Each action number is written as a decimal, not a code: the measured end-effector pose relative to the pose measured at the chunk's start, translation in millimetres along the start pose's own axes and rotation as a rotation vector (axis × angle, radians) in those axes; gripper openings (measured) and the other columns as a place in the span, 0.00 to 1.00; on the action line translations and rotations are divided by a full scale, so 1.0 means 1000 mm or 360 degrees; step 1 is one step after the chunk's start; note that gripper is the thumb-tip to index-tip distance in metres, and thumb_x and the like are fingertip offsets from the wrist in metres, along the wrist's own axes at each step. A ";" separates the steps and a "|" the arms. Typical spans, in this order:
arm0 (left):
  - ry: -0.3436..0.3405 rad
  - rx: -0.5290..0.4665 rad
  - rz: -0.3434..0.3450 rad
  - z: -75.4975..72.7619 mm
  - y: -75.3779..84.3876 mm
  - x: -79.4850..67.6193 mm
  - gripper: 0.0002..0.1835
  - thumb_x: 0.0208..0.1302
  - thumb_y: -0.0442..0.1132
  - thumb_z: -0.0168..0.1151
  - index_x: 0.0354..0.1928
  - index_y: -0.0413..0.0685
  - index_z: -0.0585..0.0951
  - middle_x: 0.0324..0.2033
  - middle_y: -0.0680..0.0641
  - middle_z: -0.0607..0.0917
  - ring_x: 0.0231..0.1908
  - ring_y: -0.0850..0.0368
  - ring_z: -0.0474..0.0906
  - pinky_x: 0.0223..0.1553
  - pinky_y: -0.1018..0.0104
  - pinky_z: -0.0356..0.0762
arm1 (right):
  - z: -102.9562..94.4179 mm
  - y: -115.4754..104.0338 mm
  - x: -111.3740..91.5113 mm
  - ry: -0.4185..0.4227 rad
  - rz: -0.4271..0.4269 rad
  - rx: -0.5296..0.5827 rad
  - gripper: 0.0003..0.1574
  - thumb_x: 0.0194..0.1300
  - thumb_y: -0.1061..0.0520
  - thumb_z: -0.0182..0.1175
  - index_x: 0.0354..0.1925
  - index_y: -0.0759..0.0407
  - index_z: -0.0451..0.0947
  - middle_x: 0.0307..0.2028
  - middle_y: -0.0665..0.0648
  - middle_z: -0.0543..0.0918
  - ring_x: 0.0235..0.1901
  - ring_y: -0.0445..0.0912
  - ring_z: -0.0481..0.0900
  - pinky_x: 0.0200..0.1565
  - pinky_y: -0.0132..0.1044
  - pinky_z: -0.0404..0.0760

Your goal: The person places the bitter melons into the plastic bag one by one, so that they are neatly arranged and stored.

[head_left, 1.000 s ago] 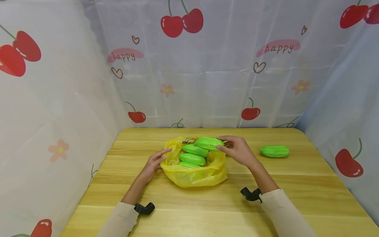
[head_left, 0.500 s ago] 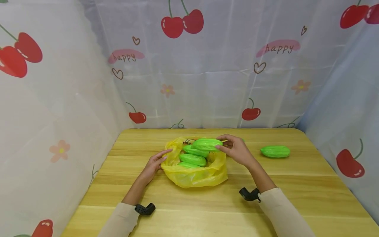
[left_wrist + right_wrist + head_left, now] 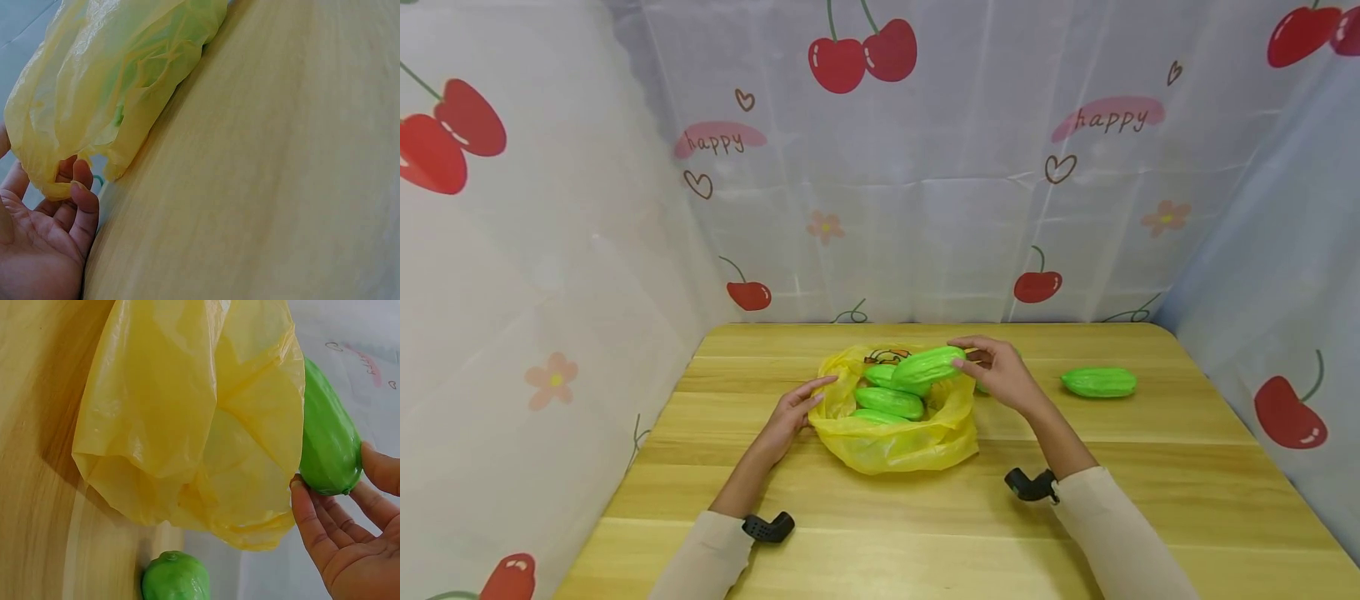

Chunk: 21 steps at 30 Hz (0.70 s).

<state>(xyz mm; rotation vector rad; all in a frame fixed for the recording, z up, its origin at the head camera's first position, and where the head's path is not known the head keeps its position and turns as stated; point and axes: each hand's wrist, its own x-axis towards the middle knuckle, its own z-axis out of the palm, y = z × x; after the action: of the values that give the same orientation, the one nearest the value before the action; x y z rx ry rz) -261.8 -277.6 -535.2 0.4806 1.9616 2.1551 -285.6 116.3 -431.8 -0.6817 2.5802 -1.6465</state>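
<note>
Three green gourds [image 3: 889,403] in yellow bag [image 3: 891,450], near-far row. Fourth gourd [image 3: 925,367] over the bag's far-right opening, right end pinched by right hand [image 3: 1006,377], not released; contact with the gourd beneath unclear. Left hand [image 3: 788,415] grips the bag's left side, fingers curled on the plastic. Outside on table [image 3: 910,550]: fifth gourd [image 3: 1099,382] far right, sixth gourd [image 3: 176,576] right of bag, mostly hidden by right hand. Judged partway: bag part-filled, one in hand, two outside.
</note>
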 end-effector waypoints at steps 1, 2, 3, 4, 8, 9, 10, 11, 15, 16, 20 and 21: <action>-0.0001 0.0001 0.0000 0.000 0.000 0.000 0.27 0.81 0.42 0.49 0.75 0.37 0.66 0.75 0.35 0.59 0.46 0.56 0.84 0.38 0.65 0.85 | 0.000 0.000 0.001 -0.0004 -0.0006 0.0001 0.24 0.73 0.54 0.63 0.63 0.58 0.79 0.61 0.62 0.79 0.54 0.60 0.81 0.53 0.54 0.81; 0.0002 0.0001 -0.0001 0.000 0.000 0.000 0.27 0.81 0.42 0.49 0.74 0.38 0.66 0.75 0.36 0.59 0.46 0.56 0.84 0.38 0.65 0.85 | 0.000 0.000 0.002 -0.0006 -0.0013 -0.0002 0.24 0.73 0.54 0.63 0.64 0.58 0.79 0.61 0.62 0.80 0.53 0.59 0.82 0.53 0.54 0.81; 0.0007 0.0001 -0.0005 0.000 0.000 0.000 0.27 0.81 0.43 0.49 0.74 0.38 0.66 0.75 0.36 0.60 0.46 0.56 0.84 0.38 0.65 0.85 | 0.000 0.000 0.003 -0.0006 -0.0021 -0.0007 0.24 0.73 0.54 0.63 0.63 0.58 0.79 0.61 0.62 0.80 0.53 0.58 0.82 0.53 0.54 0.81; 0.0012 -0.0001 -0.0008 0.000 0.000 -0.001 0.26 0.81 0.43 0.49 0.74 0.39 0.66 0.75 0.37 0.60 0.46 0.56 0.84 0.38 0.65 0.85 | 0.000 -0.001 0.004 -0.0008 -0.0029 -0.0013 0.23 0.73 0.54 0.63 0.63 0.58 0.79 0.60 0.62 0.81 0.52 0.58 0.83 0.52 0.54 0.81; 0.0028 -0.0009 -0.0021 0.001 0.001 -0.002 0.26 0.81 0.43 0.50 0.74 0.41 0.67 0.75 0.38 0.62 0.45 0.55 0.84 0.37 0.65 0.85 | 0.000 -0.004 0.008 0.0000 -0.0039 -0.0069 0.21 0.73 0.54 0.63 0.62 0.57 0.80 0.58 0.61 0.82 0.49 0.55 0.84 0.50 0.51 0.82; 0.0030 -0.0014 -0.0025 0.002 0.001 -0.002 0.26 0.81 0.43 0.50 0.74 0.41 0.68 0.74 0.39 0.62 0.44 0.55 0.84 0.37 0.65 0.85 | 0.000 -0.005 0.009 0.0002 -0.0041 -0.0088 0.21 0.73 0.54 0.63 0.61 0.57 0.80 0.58 0.61 0.82 0.49 0.54 0.84 0.49 0.50 0.82; 0.0034 -0.0017 -0.0029 0.002 0.001 -0.002 0.26 0.81 0.43 0.50 0.74 0.42 0.68 0.74 0.39 0.62 0.44 0.55 0.84 0.37 0.65 0.85 | 0.000 -0.005 0.009 0.0001 -0.0044 -0.0107 0.21 0.74 0.54 0.62 0.61 0.57 0.81 0.58 0.60 0.82 0.48 0.54 0.84 0.48 0.49 0.82; 0.0035 -0.0016 -0.0030 0.002 0.001 -0.002 0.25 0.81 0.43 0.50 0.74 0.42 0.68 0.74 0.39 0.63 0.44 0.55 0.85 0.36 0.65 0.85 | 0.000 -0.006 0.010 0.0001 -0.0049 -0.0129 0.20 0.74 0.55 0.62 0.61 0.56 0.81 0.57 0.60 0.83 0.48 0.54 0.84 0.47 0.48 0.82; 0.0040 -0.0015 -0.0027 0.001 0.001 -0.001 0.25 0.81 0.43 0.50 0.74 0.43 0.69 0.74 0.41 0.63 0.45 0.55 0.84 0.36 0.65 0.85 | 0.000 -0.008 0.013 -0.0011 -0.0104 -0.0225 0.19 0.74 0.58 0.61 0.61 0.57 0.81 0.57 0.61 0.83 0.47 0.54 0.84 0.45 0.48 0.82; 0.0041 -0.0014 -0.0024 0.001 0.001 0.000 0.25 0.81 0.43 0.50 0.74 0.43 0.69 0.74 0.41 0.62 0.45 0.55 0.84 0.36 0.65 0.85 | 0.000 -0.008 0.013 -0.0020 -0.0119 -0.0249 0.19 0.74 0.58 0.61 0.61 0.58 0.81 0.57 0.61 0.83 0.47 0.55 0.84 0.45 0.49 0.82; 0.0038 -0.0012 -0.0013 0.001 0.000 0.000 0.25 0.80 0.43 0.50 0.74 0.43 0.69 0.75 0.41 0.62 0.45 0.56 0.84 0.35 0.66 0.85 | 0.002 -0.010 0.016 -0.0061 -0.0156 -0.0323 0.19 0.74 0.60 0.61 0.60 0.62 0.81 0.57 0.64 0.83 0.48 0.58 0.84 0.47 0.51 0.83; 0.0035 -0.0010 -0.0010 0.000 0.000 0.000 0.25 0.80 0.43 0.50 0.74 0.42 0.69 0.75 0.41 0.61 0.45 0.56 0.84 0.35 0.66 0.85 | 0.002 -0.010 0.017 -0.0073 -0.0157 -0.0335 0.19 0.74 0.61 0.60 0.60 0.64 0.80 0.56 0.64 0.83 0.49 0.58 0.84 0.48 0.51 0.83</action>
<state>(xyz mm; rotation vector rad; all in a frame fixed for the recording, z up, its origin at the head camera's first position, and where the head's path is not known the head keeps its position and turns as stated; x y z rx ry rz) -262.0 -277.0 -535.5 0.4509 1.9647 2.1712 -296.7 104.5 -420.1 -0.8590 2.7539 -1.3749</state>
